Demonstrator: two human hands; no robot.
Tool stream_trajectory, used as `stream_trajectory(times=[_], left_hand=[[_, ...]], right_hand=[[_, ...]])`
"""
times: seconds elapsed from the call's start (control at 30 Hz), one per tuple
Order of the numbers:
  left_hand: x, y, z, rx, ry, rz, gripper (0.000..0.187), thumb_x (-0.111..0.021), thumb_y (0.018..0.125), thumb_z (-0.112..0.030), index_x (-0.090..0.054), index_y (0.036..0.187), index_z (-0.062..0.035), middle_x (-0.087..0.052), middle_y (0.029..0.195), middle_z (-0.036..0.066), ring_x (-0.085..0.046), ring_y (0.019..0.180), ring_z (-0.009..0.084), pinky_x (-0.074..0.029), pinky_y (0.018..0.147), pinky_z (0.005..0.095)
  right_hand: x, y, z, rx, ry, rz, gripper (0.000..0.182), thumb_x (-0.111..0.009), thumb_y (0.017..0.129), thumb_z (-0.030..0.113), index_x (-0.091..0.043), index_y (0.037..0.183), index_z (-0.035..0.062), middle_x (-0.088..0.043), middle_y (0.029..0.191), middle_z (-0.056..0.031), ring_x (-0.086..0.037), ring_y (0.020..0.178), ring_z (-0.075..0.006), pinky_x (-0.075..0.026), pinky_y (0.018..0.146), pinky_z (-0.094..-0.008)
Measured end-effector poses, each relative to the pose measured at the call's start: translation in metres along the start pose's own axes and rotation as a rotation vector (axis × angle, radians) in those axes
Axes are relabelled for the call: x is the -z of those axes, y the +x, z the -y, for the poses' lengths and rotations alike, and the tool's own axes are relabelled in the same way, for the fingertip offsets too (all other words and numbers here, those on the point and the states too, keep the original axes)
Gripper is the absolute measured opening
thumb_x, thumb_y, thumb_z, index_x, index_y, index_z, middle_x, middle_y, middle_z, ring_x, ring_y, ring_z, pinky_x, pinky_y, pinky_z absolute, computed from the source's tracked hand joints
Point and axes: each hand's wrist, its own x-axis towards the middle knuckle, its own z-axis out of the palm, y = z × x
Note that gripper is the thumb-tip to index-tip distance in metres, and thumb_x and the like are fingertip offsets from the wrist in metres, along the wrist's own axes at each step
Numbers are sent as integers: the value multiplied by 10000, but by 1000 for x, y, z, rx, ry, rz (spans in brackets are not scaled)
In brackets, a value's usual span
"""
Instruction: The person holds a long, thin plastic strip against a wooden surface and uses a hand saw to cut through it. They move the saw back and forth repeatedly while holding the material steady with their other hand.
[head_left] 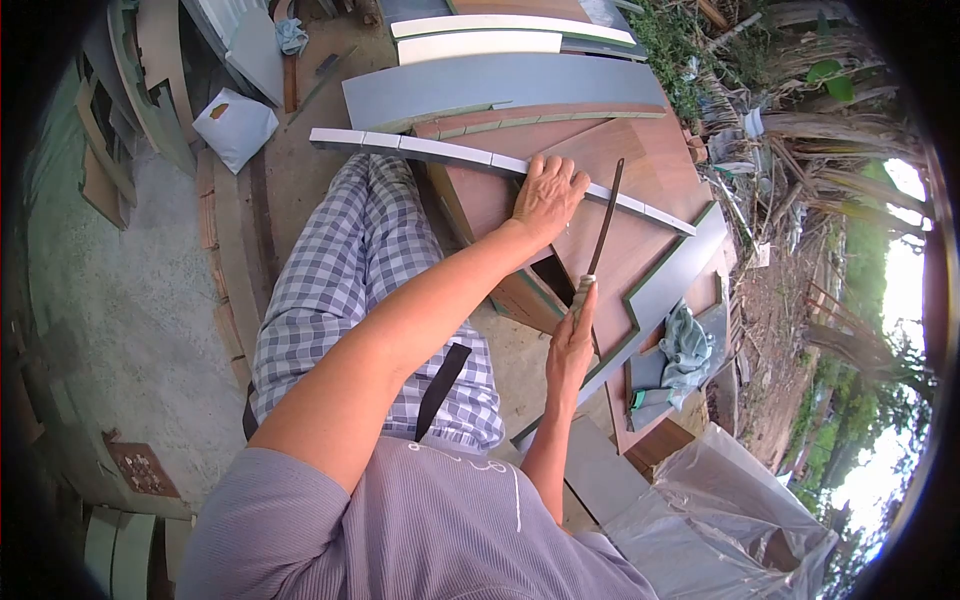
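Note:
My left hand [550, 195] is closed over a long, narrow strip [450, 153] with a white segmented edge and a darker side. The strip lies slantwise across a brown board surface [600, 255], its left end sticking out over my legs. In my right hand [574, 335] is the pale handle of a long, thin dark tool [607, 222], like a file. Its blade points up and crosses the strip just right of my left hand; whether they touch I cannot tell.
Curved grey panels [500, 85] and white-edged pieces [480, 45] lie at the back. An angled grey piece [665, 270] and a bluish cloth [687, 345] are at the right. Plastic sheeting [720, 490] covers something lower right. A white bag [236, 128] sits at the left.

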Motion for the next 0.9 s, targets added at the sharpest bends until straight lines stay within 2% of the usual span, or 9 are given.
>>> stream_trajectory(times=[0.2, 0.27, 0.4, 0.47, 0.67, 0.8, 0.87, 0.9], left_hand=[[1, 2, 1, 6, -17, -22, 158, -578, 866, -198, -588, 1005, -123, -528, 907, 70, -498, 940, 231, -335, 855, 400], [0, 4, 0, 43, -24, 1, 134, -575, 865, -182, -591, 981, -116, -532, 894, 74, -502, 930, 234, -337, 850, 398], [2, 3, 2, 31, -33, -21, 117, -578, 858, -176, -594, 954, -110, -533, 880, 77, -502, 917, 236, -339, 845, 398], [1, 2, 2, 13, 5, -59, 124, -586, 850, -179, -595, 954, -112, -531, 878, 76, -500, 912, 238, -343, 839, 399], [2, 1, 2, 16, 2, -40, 152, -587, 849, -183, -593, 985, -113, -529, 882, 70, -497, 912, 235, -343, 840, 394], [3, 1, 2, 15, 15, -21, 158, -586, 854, -185, -595, 996, -116, -532, 887, 68, -498, 915, 232, -342, 845, 393], [2, 1, 1, 19, 3, -15, 165, -592, 855, -195, -595, 1003, -121, -534, 893, 66, -497, 917, 232, -340, 847, 393], [2, 1, 1, 20, 1, -14, 165, -592, 855, -195, -595, 1003, -121, -534, 893, 66, -497, 917, 232, -340, 847, 393]], right_hand=[[-1, 4, 2, 0, -1, -11, 618, -423, 968, 87, -171, 1506, 259, -606, 1178, -243, -664, 893, -367, -481, 751, -429], [-1, 15, -1, 140, 44, -102, 609, -432, 956, 78, -211, 1499, 244, -624, 1102, -260, -665, 827, -361, -475, 726, -437], [5, 47, 22, 124, 55, -75, 589, -437, 947, 84, -257, 1488, 231, -637, 1002, -269, -656, 769, -352, -468, 700, -435], [4, 62, 31, 98, 15, -86, 567, -445, 950, 107, -281, 1480, 224, -640, 892, -271, -648, 712, -352, -462, 665, -439], [2, 72, 35, 120, 81, -103, 553, -465, 955, 133, -296, 1474, 224, -654, 826, -253, -637, 671, -372, -461, 644, -461], [0, 57, 27, 95, 30, -98, 568, -465, 954, 117, -281, 1479, 229, -658, 870, -261, -658, 722, -380, -465, 656, -461], [-2, 46, 21, 128, 38, -114, 589, -452, 952, 92, -253, 1487, 237, -652, 985, -265, -668, 825, -389, -473, 692, -457], [-4, 40, 17, 126, 36, -113, 589, -452, 952, 92, -253, 1487, 237, -652, 985, -265, -668, 825, -389, -473, 692, -457]])
